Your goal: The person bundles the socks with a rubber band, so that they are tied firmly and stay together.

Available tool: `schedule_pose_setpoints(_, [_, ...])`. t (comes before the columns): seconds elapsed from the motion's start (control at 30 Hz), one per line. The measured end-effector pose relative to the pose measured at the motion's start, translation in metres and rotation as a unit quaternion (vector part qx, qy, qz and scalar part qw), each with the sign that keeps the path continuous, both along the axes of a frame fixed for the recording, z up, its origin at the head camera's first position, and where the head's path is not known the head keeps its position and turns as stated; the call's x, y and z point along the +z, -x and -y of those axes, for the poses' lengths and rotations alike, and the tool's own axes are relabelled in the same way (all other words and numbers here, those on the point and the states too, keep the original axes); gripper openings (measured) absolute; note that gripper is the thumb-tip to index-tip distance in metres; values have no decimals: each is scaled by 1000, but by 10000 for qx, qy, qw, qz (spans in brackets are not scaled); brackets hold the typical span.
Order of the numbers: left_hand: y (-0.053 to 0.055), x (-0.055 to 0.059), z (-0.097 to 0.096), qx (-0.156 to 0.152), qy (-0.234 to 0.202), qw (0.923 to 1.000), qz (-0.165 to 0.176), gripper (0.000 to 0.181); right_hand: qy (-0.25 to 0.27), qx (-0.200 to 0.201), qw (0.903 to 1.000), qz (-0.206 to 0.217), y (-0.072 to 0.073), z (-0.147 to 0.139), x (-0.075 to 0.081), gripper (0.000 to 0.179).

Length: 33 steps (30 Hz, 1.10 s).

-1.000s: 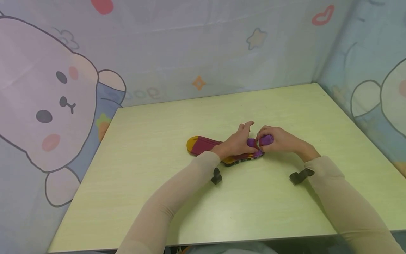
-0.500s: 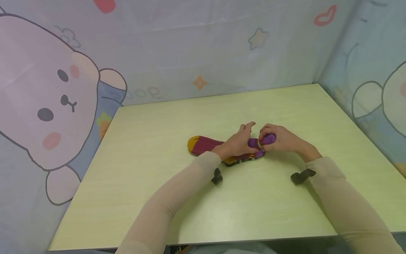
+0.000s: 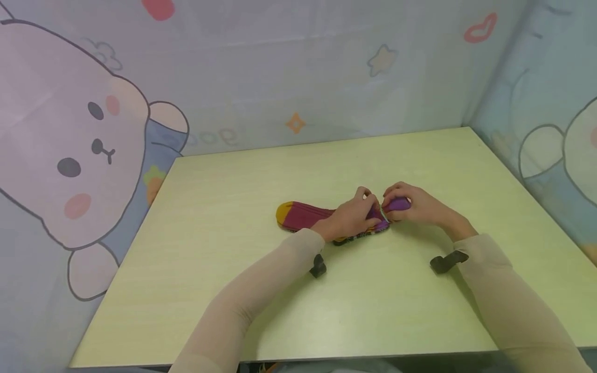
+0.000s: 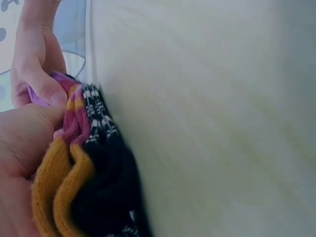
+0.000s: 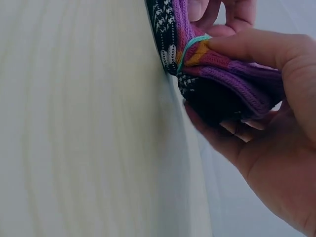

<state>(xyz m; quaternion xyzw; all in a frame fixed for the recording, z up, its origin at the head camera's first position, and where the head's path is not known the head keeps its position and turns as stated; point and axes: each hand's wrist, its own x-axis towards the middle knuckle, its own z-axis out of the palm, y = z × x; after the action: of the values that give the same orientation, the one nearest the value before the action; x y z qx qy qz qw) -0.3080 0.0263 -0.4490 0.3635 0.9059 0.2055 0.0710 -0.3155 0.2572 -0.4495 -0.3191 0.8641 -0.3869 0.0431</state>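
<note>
A stacked pair of socks (image 3: 305, 216) lies across the middle of the table, maroon with a mustard toe at the left. Purple cuffs and a black-and-white patterned sock (image 4: 111, 163) show in the wrist views. A thin mint-green band (image 5: 191, 45) circles the stack near the cuff end, drawing it narrow. My left hand (image 3: 351, 218) holds the socks just left of the band, thumb in front and fingers curled behind. Right of the band, my right hand (image 3: 423, 206) grips the folded cuff end, its thumb pressing at the band in the right wrist view.
The pale yellow table (image 3: 224, 191) meets a cartoon-printed cloth backdrop (image 3: 261, 67) along its back and sides. A dark wrist camera (image 3: 318, 266) hangs from the left sleeve, and another dark camera (image 3: 448, 261) from the right. The table's front edge lies close to the body.
My left fingers, raised and spread before, have curled down onto the socks beside the band. My right hand has shifted slightly right with the cuff end.
</note>
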Motion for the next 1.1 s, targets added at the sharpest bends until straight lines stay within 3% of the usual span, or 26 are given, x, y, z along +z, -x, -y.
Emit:
schedule_pose_setpoints(0.23, [-6, 10, 6, -347, 343, 9984, -291, 30, 20, -37, 10000, -23, 0, -2, 3, 17])
schedule_pose_setpoints(0.37, [-7, 18, 8, -387, 720, 9948, -606, 25, -27, -31, 10000, 54, 1, -2, 5, 19])
schedule_pose_setpoints(0.53, [-7, 20, 9, -366, 1168, 9889, -845, 24, 149, 6, 9991, 393, 2, -5, 4, 19])
schedule_pose_setpoints(0.7, [-7, 19, 10, -496, 1273, 9859, -969, 2, 312, 198, 9976, 582, 3, -8, 1, 19])
schedule_pose_setpoints(0.87, [-8, 21, 11, -707, 1154, 9862, -956, 23, 192, 304, 9973, 634, 3, -12, 4, 21])
schedule_pose_setpoints(1.1, [-7, 22, 13, -815, 1192, 9839, -1057, 27, 250, 478, 9954, 796, 6, -19, 6, 23])
